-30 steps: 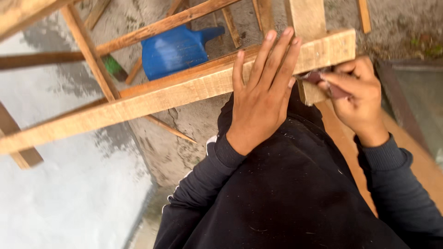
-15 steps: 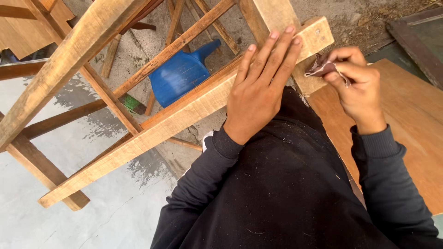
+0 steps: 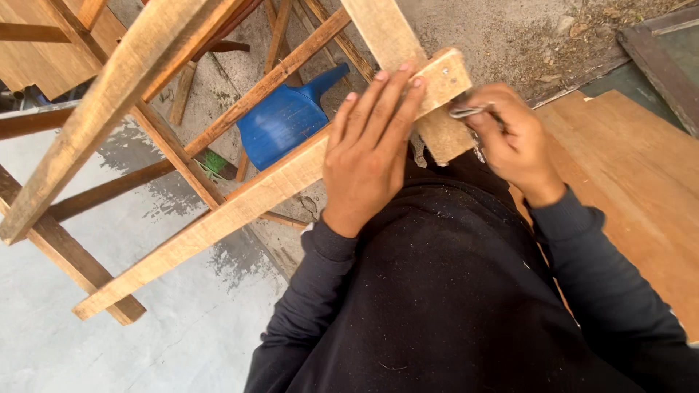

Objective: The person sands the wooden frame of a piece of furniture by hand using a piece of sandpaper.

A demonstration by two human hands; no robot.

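Pressing our left hand (image 3: 371, 149) flat on the long wooden rail (image 3: 240, 204), fingers spread and laid across its top face near the far right end, we keep the frame steady. A second ago that same hand lay on the rail in much the same way, so the hold has not changed; what has changed is the view, which has swung so the rail now runs steeply from near left to far right and more of the pale concrete floor (image 3: 65, 342) shows on the left.

Our right hand (image 3: 513, 142) has moved in closer to the joint. It was a little off to the right of the rail's end; now it sits right against the spot where the rail meets the upright post (image 3: 404, 54), fingers pinched together on a small metal piece (image 3: 466, 111). We cannot tell exactly what the piece is.

We judge from this that the work has gone from lining up to acting on the rail's end, just beside two small marks in the wood.

A blue plastic jug (image 3: 284, 120) lies on the ground beyond the rail, and a plywood sheet (image 3: 641, 189) lies on the right.
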